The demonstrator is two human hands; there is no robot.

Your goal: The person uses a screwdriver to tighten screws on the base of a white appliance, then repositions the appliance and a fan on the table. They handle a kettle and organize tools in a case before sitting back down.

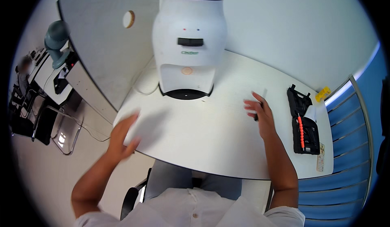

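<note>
A tall white dispenser-like appliance (168, 28) with a black top rim and a black base stands upright at the back of the white table (195, 145). My left hand (123, 137) hovers over the table's left edge, slightly blurred, thumb and fingers apart with nothing in it. To the right of the appliance, my right hand (263, 115) is raised above the table. A slim dark tool (256, 117) shows partly beneath its fingers; the exact kind is hidden. Neither hand touches the appliance.
An open black tool case (305, 141) lies at the right, with an orange-red flexible shaft (301, 132) on it. Nearby are a yellow object (323, 94) and a pale remote-like strip (321, 158). A grey partition (101, 32) borders the left; a metal railing (369, 133) borders the right.
</note>
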